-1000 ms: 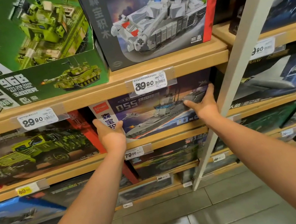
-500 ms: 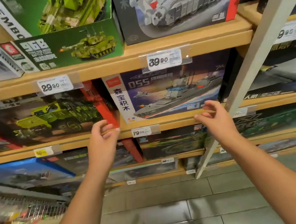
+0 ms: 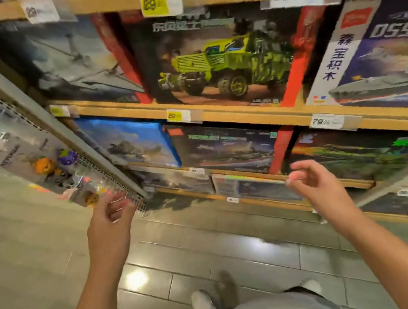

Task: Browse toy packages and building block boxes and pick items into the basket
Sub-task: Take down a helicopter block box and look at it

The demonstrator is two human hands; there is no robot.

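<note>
Both hands, left (image 3: 110, 217) and right (image 3: 317, 184), hang loosely curled and empty before wooden shelves (image 3: 245, 115) stacked with a green-truck building block box (image 3: 222, 60).

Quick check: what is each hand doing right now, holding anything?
Left hand: open, fingers loosely curled, holding nothing.
Right hand: open, fingers loosely curled, holding nothing.

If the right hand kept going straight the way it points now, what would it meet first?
Probably the boxes on the low shelf: the right hand, empty with loosely curled fingers, points toward the dark green-lettered box just beyond it. Depth is unclear.
</note>
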